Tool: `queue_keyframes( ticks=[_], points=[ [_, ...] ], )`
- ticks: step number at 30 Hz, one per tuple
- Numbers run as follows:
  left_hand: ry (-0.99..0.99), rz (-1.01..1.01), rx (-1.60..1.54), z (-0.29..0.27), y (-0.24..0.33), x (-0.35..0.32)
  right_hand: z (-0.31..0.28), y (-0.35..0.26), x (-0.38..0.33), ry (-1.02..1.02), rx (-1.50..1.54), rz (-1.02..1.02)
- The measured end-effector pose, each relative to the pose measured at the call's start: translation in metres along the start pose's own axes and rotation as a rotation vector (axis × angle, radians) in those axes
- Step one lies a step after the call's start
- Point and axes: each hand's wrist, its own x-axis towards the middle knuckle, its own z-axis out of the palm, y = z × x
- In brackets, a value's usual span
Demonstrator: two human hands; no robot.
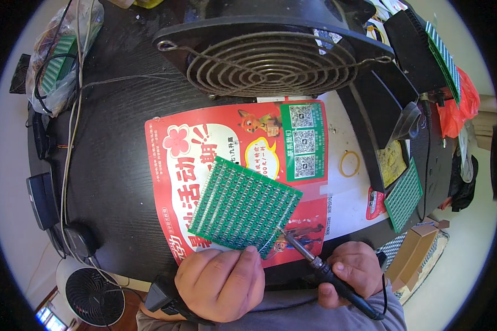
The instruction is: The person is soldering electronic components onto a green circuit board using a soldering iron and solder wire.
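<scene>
A head-worn fisheye looks down from close above the hands and black table.

Rubber band on white paper, red plastic bag at right, round fan lower left.

Left hand: one, bare; back uppermost, fingers curled under in a compact fist, pinch closed at the front. Right hand: one, bare; well apart from the left, fingers bent inward, grip closed. Both low in view.
</scene>
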Motion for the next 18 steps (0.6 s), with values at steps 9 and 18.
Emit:
queue_keyframes(
  ticks=[9, 18],
  points=[
    [-0.006, 0.002, 0.001, -0.0003, 0.0002, -0.0005, -0.0009, 0.0023, -0.0054, -0.023, 0.044, -0.032],
    [0.015, -0.004, -0.008, 0.0026, -0.0003, -0.0011, 0.0001, 0.0002, -0.0029, -0.017, 0.028, -0.003]
  ],
)
